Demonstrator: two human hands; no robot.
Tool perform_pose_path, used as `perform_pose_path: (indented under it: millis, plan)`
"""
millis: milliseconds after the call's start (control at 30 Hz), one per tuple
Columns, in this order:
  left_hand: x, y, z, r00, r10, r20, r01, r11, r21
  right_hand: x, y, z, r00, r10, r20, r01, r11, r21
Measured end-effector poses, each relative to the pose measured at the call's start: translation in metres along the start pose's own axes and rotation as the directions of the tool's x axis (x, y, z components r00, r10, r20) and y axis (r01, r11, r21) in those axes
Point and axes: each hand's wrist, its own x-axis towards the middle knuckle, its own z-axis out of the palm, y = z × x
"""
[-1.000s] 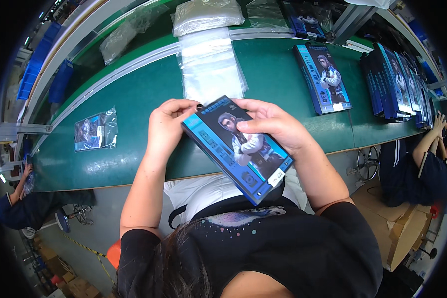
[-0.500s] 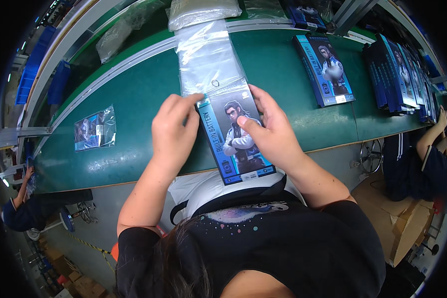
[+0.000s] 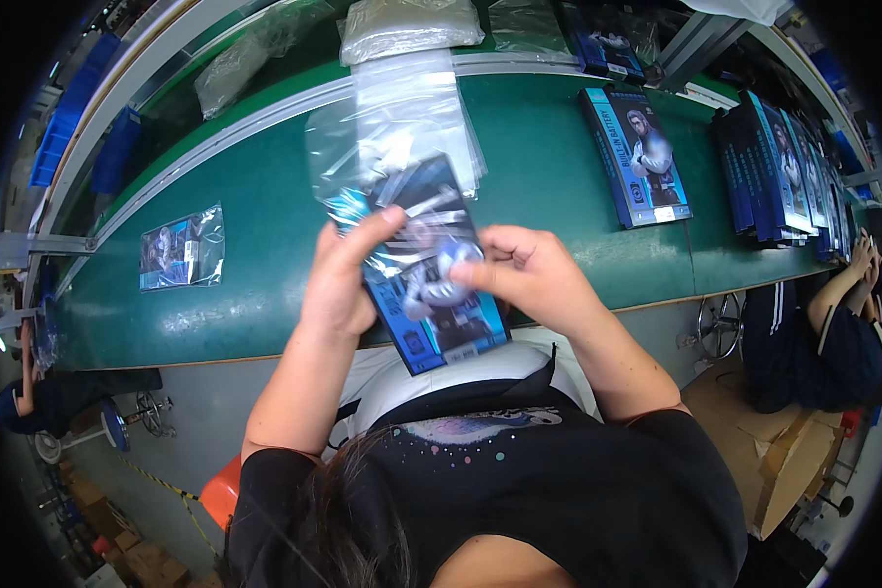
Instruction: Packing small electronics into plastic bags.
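Note:
A dark blue printed box [image 3: 453,333] is tilted above the near edge of the bench, its upper part inside a clear plastic bag [image 3: 335,147]. My left hand [image 3: 341,279] is closed on the box's left side, its thumb lying across the film on the front. At the right side, my right hand [image 3: 539,269] has its thumb on the front of the box and its fingers curled by the edge. The lower end of the box shows outside the film. Motion smears the printed picture. Just beyond lies a stack of flat clear bags [image 3: 407,83].
The green bench [image 3: 265,304] carries a bagged box [image 3: 181,250] on the left. One unbagged box [image 3: 642,157] lies to the right, near a row of standing boxes [image 3: 769,171]. A person [image 3: 818,323] sits at far right. An open carton [image 3: 784,441] stands below.
A clear bag has come off the stack and now covers the upper part of the box. My left hand has moved onto the box, which has shifted slightly left and tilted.

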Motion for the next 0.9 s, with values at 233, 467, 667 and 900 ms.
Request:
perform_pose_path:
  millis: [233, 467, 667, 900]
  plan:
    - [-0.026, -0.005, 0.037, 0.991, -0.020, 0.129, 0.028, 0.998, -0.061, 0.012, -0.021, 0.003, 0.728, -0.686, -0.006, 0.526, 0.563, -0.638]
    - [-0.034, 0.006, 0.016, 0.918, -0.183, 0.351, 0.143, 0.980, 0.138, -0.013, -0.040, 0.011, 0.366, -0.924, 0.111, 0.772, 0.235, -0.590]
    - [-0.029, 0.022, -0.001, 0.918, -0.294, 0.265, 0.370, 0.874, -0.313, 0.010, -0.023, 0.061, 0.521, -0.611, 0.596, 0.835, 0.220, -0.504]
    - [0.002, 0.118, -0.078, 0.578, 0.775, -0.254, -0.635, 0.623, 0.458, 0.017, -0.008, 0.009, 0.692, -0.656, 0.300, 0.669, 0.429, -0.607]
